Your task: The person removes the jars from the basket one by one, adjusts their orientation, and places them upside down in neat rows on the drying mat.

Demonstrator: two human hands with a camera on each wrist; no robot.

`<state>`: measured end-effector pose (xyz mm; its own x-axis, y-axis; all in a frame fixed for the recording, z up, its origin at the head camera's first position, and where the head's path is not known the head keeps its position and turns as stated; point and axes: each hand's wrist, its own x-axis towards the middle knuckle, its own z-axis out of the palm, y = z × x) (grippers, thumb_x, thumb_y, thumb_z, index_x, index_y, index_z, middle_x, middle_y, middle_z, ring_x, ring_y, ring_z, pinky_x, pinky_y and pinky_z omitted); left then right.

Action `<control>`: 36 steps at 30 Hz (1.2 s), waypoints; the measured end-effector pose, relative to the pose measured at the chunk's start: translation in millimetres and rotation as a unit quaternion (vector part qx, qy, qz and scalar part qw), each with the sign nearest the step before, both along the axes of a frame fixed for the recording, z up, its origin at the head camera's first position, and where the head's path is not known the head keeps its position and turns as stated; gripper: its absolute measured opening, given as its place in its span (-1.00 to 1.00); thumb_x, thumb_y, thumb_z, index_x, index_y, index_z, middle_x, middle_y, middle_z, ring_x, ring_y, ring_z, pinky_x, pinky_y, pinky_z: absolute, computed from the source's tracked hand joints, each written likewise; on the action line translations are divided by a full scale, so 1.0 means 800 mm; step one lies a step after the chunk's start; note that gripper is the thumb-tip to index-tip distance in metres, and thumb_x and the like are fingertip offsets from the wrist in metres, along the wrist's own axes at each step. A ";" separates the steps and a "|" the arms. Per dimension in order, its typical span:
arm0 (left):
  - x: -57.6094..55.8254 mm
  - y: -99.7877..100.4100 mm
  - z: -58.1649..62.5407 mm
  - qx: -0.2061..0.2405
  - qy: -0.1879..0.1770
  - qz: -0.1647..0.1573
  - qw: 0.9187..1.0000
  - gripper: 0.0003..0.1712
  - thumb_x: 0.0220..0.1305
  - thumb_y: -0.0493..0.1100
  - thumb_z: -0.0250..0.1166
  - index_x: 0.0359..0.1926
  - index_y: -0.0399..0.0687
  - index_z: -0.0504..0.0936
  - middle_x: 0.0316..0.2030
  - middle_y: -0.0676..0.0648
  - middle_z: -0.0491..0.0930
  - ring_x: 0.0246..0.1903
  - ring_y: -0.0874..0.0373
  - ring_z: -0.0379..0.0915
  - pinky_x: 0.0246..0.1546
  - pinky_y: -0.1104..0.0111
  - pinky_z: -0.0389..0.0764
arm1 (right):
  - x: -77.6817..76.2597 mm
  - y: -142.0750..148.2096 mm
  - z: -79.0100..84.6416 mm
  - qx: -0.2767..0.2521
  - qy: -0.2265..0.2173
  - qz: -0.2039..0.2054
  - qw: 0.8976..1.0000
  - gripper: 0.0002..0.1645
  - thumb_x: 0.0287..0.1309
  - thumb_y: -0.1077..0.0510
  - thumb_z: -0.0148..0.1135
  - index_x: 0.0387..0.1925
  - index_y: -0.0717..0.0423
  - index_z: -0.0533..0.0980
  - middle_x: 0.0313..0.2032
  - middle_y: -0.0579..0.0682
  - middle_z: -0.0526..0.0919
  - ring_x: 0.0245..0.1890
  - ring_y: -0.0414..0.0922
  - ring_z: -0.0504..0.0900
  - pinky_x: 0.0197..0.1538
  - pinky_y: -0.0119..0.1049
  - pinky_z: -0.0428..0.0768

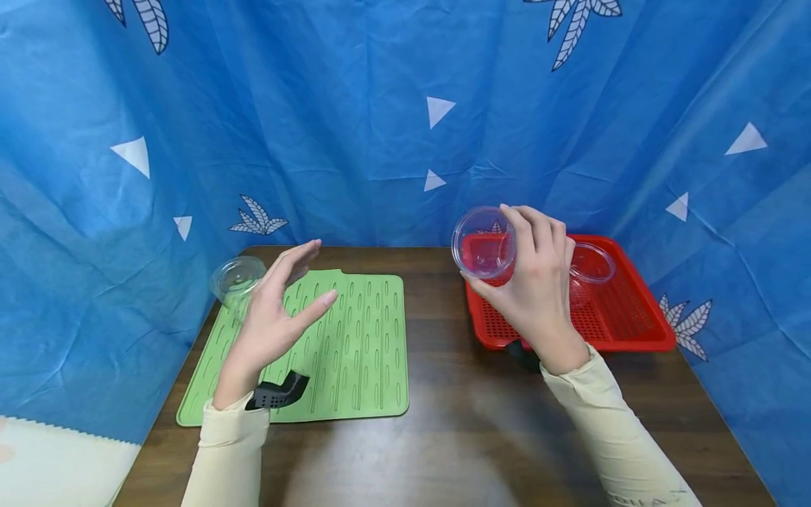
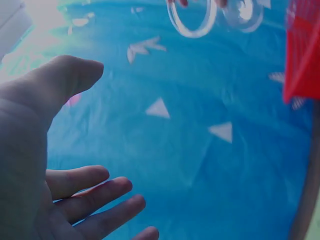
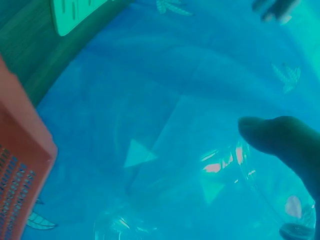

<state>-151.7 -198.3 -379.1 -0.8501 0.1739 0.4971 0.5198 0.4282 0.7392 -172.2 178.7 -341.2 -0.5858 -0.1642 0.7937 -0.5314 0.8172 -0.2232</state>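
Note:
My right hand (image 1: 538, 271) grips a clear plastic cup (image 1: 483, 243) by its side, thumb below and fingers above, raised in front of a red basket (image 1: 633, 341). The cup's round rim faces the head camera. Behind that hand, another clear round container (image 1: 592, 263) shows in the basket, partly covered by the fingers. My left hand (image 1: 269, 313) hovers over the green mat (image 1: 374, 352) with thumb and fingers spread and nothing between them. Beside its fingers, at the mat's far left corner, stands a clear plastic cup (image 1: 236, 276).
The mat and the basket lie on a dark wooden table (image 1: 437, 408), the mat to the left and the basket to the right. A blue patterned curtain (image 1: 393, 127) hangs behind the table and along both sides.

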 end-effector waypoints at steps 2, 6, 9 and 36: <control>-0.007 0.014 0.010 -0.001 0.007 -0.011 1.000 -0.12 0.39 -0.16 0.56 0.63 0.22 0.41 0.51 0.14 0.44 0.48 0.09 0.39 0.50 0.16 0.42 | 0.003 -0.007 0.002 0.014 0.008 0.002 1.000 0.25 -0.23 0.07 0.87 0.51 0.18 0.40 0.37 0.29 0.50 0.34 0.26 0.42 0.23 0.36 0.43; -0.019 0.040 0.025 -0.005 0.020 -0.034 0.999 -0.10 0.36 -0.07 0.59 0.63 0.33 0.41 0.50 0.22 0.43 0.46 0.16 0.39 0.47 0.04 0.43 | 0.007 -0.023 0.007 0.040 0.020 0.005 0.999 0.25 -0.22 0.05 0.87 0.52 0.17 0.41 0.37 0.31 0.49 0.34 0.28 0.41 0.26 0.35 0.40; -0.026 0.056 0.035 -0.010 0.030 -0.049 0.998 -0.07 0.32 -0.02 0.62 0.63 0.36 0.40 0.50 0.25 0.42 0.49 0.20 0.34 0.49 -0.07 0.38 | 0.009 -0.035 0.010 0.056 0.039 0.007 0.998 0.24 -0.24 0.04 0.88 0.50 0.16 0.44 0.35 0.30 0.50 0.32 0.29 0.42 0.26 0.35 0.39; -0.053 0.128 0.069 -0.018 0.112 -0.141 0.984 0.05 0.06 -0.14 0.76 0.55 -0.08 0.47 0.46 -0.03 0.52 0.43 0.12 0.42 0.41 0.14 0.54 | 0.016 -0.113 0.014 0.158 0.192 -0.046 0.967 -0.26 0.16 0.29 0.40 0.42 0.12 0.56 0.22 0.23 0.60 0.20 0.22 0.50 0.21 0.30 0.43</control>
<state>-194.3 -96.0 -323.7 -0.6356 0.4081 0.6554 0.7696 0.2677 0.5797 -159.4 88.0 -330.0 -0.2823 -0.3957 0.8739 -0.4466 0.8604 0.2453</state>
